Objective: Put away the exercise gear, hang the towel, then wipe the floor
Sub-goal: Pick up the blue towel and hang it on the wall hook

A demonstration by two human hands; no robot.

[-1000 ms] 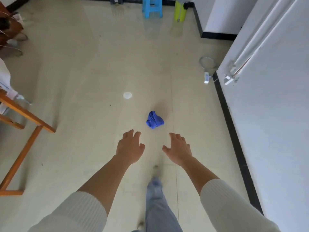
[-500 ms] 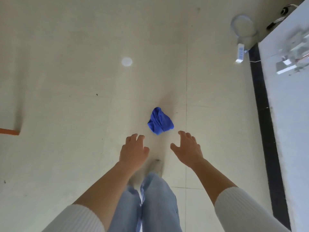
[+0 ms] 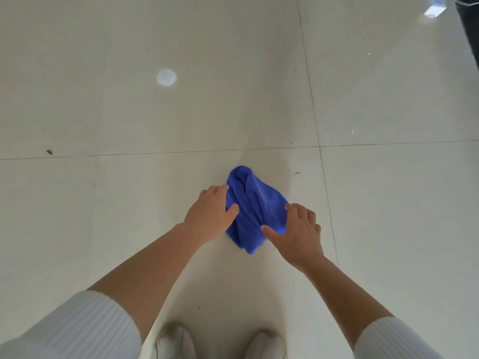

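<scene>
Our left hand (image 3: 210,212) and right hand (image 3: 300,229) lie flat, fingers loose, either side of the crumpled blue cloth (image 3: 255,203) on the floor (image 3: 103,229), seemingly touching it.

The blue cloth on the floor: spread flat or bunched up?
Bunched up: the blue cloth lies in ridged folds, a narrow heap between the left hand and right hand.

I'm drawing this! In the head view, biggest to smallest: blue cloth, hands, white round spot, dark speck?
Largest: blue cloth
then left hand and right hand, which look alike
white round spot
dark speck smallest
</scene>
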